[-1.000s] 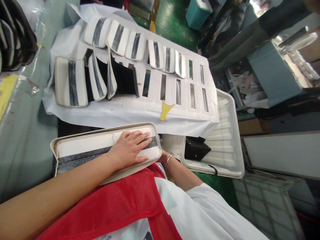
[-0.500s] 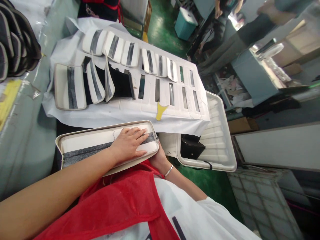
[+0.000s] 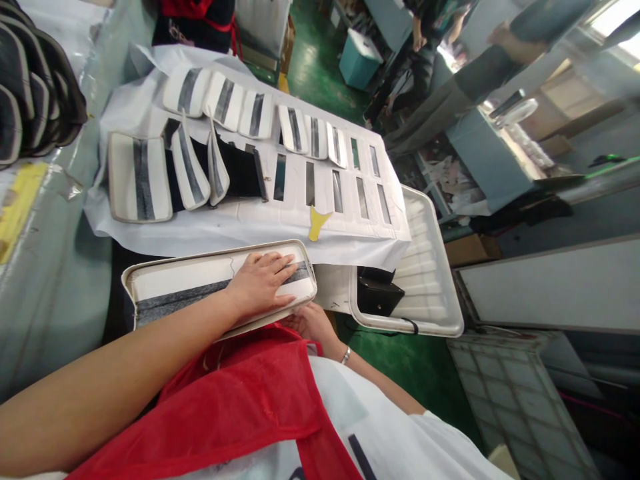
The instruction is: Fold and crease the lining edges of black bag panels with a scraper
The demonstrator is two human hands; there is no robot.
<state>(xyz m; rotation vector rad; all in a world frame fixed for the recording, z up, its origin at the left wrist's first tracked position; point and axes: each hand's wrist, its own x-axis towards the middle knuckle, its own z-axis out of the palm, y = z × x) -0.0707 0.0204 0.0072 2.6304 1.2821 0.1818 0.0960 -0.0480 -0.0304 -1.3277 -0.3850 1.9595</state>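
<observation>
My left hand [image 3: 263,283] lies flat, fingers stretched, on a long white-lined panel [image 3: 180,280] with a dark grey stripe and a raised cream rim. A loose thread curls on its white surface. At the panel's near right edge, the fingers of my right hand [image 3: 315,325] are curled against the rim, their tips partly hidden underneath. The panel rests across the front of my red apron [image 3: 240,400]. Beyond it, a white-covered table [image 3: 240,230] bears several smaller white panels [image 3: 140,177] with grey stripes, some standing folded on black pieces. A yellow Y-shaped piece [image 3: 317,223] lies near the front.
A white plastic tub [image 3: 435,267] holding black folded pieces [image 3: 380,293] stands to the right. Dark rimmed pieces [image 3: 35,87] are stacked on the left surface. Farther off, people stand near blue-grey workbenches [image 3: 493,153] above a green floor.
My right hand has slid from the panel's right end around to its near edge. The panel has shifted slightly to the right at its left end. My left hand stays flat on it.
</observation>
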